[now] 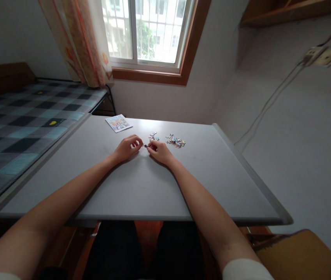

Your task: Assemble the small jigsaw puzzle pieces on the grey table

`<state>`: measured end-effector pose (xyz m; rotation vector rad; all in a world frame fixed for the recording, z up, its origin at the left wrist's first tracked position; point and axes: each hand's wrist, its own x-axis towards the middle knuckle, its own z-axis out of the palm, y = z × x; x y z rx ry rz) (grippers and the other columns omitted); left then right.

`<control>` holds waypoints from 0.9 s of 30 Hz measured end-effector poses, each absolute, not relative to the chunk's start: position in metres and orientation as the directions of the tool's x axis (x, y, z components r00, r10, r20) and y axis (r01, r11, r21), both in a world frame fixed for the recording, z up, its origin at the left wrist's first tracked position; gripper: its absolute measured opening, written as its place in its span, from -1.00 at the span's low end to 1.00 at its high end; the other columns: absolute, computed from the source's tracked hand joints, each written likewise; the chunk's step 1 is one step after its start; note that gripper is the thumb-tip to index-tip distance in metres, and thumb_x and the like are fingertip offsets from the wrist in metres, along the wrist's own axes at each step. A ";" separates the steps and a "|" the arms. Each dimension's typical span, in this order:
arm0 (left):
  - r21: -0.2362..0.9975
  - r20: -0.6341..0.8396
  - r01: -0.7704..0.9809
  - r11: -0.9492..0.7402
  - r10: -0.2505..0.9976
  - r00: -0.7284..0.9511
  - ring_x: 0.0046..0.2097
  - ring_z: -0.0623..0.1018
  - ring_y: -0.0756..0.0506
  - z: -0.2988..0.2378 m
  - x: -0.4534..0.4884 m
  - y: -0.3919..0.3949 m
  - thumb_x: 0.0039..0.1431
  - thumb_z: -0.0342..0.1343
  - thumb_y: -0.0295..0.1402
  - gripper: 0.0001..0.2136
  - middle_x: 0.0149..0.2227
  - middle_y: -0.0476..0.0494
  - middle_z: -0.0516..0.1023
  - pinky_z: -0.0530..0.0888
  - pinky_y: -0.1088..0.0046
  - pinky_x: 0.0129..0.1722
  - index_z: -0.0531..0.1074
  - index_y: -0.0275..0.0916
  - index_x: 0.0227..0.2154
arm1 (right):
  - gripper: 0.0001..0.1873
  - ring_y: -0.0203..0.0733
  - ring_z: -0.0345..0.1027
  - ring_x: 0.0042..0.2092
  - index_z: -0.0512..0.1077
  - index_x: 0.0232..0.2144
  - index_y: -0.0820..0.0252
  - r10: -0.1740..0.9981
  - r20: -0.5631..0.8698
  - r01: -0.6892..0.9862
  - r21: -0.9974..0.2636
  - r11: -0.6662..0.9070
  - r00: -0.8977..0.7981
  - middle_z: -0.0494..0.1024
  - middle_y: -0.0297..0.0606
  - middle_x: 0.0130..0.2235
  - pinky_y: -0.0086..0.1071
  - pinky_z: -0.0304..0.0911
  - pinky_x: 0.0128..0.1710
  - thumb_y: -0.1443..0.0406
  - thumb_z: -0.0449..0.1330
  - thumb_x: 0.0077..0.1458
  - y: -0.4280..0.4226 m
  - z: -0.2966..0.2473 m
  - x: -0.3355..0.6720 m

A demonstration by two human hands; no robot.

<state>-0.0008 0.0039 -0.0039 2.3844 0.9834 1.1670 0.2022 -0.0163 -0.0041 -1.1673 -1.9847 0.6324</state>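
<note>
Over the middle of the table, my left hand point(129, 147) and my right hand point(160, 151) meet with their fingertips almost together. Between them are a few small dark jigsaw puzzle pieces point(145, 146), pinched from both sides. How many pieces there are is too small to tell. Just beyond my right hand lies a small cluster of puzzle pieces point(154, 136), partly hidden by its fingers. A larger loose pile of puzzle pieces point(177, 140) spreads to the right of it. Behind my left hand, a picture card point(119, 123) with a colourful print lies flat.
The grey table point(142, 190) has raised edges at left and right. A bed with a checked cover point(51, 105) stands along its left side. A window point(144, 33) with a curtain point(80, 39) is at the back. Cables point(266, 103) hang down the right wall. A chair point(302, 252) stands at lower right.
</note>
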 end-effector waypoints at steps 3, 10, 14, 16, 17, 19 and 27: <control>0.542 0.571 0.445 -0.713 0.701 0.427 -0.40 0.51 0.05 -0.005 -0.001 0.005 0.18 0.08 -0.35 -0.89 -0.29 -0.08 0.49 0.44 0.56 -0.44 0.45 -0.26 -0.36 | -0.89 -0.34 0.23 -0.46 0.44 -0.40 0.22 0.883 0.345 0.521 -0.714 0.467 -0.318 0.41 -0.39 -0.52 -0.46 0.12 -0.39 0.30 0.14 0.04 -0.016 -0.004 0.202; 0.539 0.566 0.476 -0.695 0.717 0.407 -0.40 0.53 0.01 -0.007 0.000 0.008 0.20 0.08 -0.28 -0.82 -0.30 -0.12 0.56 0.49 0.50 -0.40 0.48 -0.26 -0.26 | -0.82 -0.33 0.22 -0.47 0.45 -0.40 0.22 0.879 0.351 0.531 -0.701 0.476 -0.324 0.42 -0.38 -0.54 -0.45 0.10 -0.38 0.27 0.08 0.14 -0.015 -0.004 0.202; 0.540 0.552 0.504 -0.675 0.735 0.394 -0.40 0.54 0.00 -0.008 0.000 0.009 0.18 0.10 -0.25 -0.82 -0.34 -0.10 0.59 0.50 0.48 -0.37 0.50 -0.25 -0.28 | -0.78 -0.32 0.24 -0.47 0.44 -0.41 0.21 0.876 0.348 0.525 -0.703 0.480 -0.334 0.44 -0.37 -0.53 -0.45 0.10 -0.37 0.25 0.06 0.17 -0.015 -0.004 0.202; 0.538 0.547 0.512 -0.670 0.739 0.393 -0.40 0.54 -0.01 -0.008 -0.001 0.009 0.17 0.11 -0.25 -0.82 -0.36 -0.08 0.60 0.50 0.47 -0.36 0.51 -0.24 -0.31 | -0.79 -0.32 0.25 -0.45 0.44 -0.40 0.21 0.878 0.341 0.524 -0.707 0.475 -0.335 0.45 -0.37 -0.52 -0.45 0.10 -0.36 0.25 0.06 0.18 -0.015 -0.004 0.202; 0.537 0.546 0.515 -0.669 0.740 0.393 -0.40 0.54 -0.01 -0.009 -0.001 0.009 0.17 0.11 -0.26 -0.82 -0.37 -0.08 0.60 0.50 0.47 -0.35 0.52 -0.24 -0.32 | -0.79 -0.32 0.25 -0.45 0.44 -0.40 0.21 0.880 0.336 0.525 -0.709 0.471 -0.336 0.46 -0.37 -0.51 -0.45 0.10 -0.36 0.25 0.06 0.18 -0.015 -0.004 0.203; 0.536 0.540 0.520 -0.665 0.744 0.395 -0.39 0.55 -0.02 -0.009 -0.001 0.010 0.16 0.11 -0.25 -0.82 -0.39 -0.08 0.60 0.49 0.47 -0.34 0.53 -0.24 -0.32 | -0.79 -0.32 0.26 -0.44 0.44 -0.40 0.21 0.884 0.323 0.529 -0.712 0.462 -0.337 0.45 -0.37 -0.52 -0.46 0.10 -0.36 0.25 0.05 0.18 -0.015 -0.003 0.203; 0.506 0.553 0.538 -0.675 0.732 0.398 -0.37 0.56 -0.04 -0.006 -0.002 0.011 0.18 0.07 -0.28 -0.81 -0.41 -0.06 0.62 0.46 0.44 -0.28 0.55 -0.22 -0.36 | -0.75 -0.31 0.26 -0.43 0.37 -0.48 0.19 0.887 0.314 0.534 -0.712 0.456 -0.338 0.44 -0.37 -0.52 -0.46 0.10 -0.33 0.27 0.02 0.21 -0.015 -0.002 0.203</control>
